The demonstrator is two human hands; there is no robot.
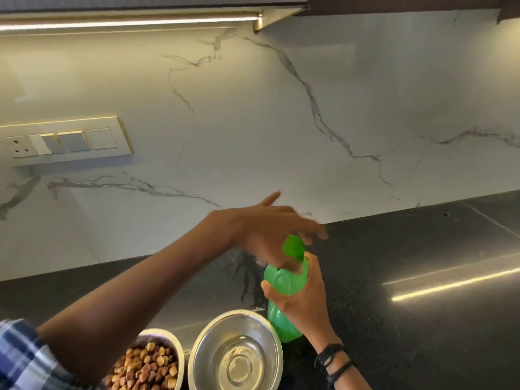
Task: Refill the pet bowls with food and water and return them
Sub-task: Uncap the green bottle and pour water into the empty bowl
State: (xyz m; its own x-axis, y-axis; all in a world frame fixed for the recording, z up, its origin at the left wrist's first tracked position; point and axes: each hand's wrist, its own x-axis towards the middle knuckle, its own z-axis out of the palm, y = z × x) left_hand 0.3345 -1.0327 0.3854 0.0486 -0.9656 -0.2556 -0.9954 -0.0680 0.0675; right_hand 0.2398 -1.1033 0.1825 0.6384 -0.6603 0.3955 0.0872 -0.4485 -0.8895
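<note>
Gripping green plastic bottle (282, 281) in right hand (306, 295), my left hand (267, 229) straight-fingered on cap (294, 246); steel kibble bowl (180, 353), steel water bowl (215, 333) filled, unreturned.

At the bottom of your frame, the food bowl (166, 334) sat left of the water bowl (216, 330) on the counter (408, 291); the bottle (281, 282) stood just right, behind them.

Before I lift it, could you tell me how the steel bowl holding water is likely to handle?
The steel bowl looks rigid, so it should not flex. It seems to hold shallow clear water, so it will probably slosh if tilted. On the glossy counter its wide, low shape should slide rather than tip.
</note>
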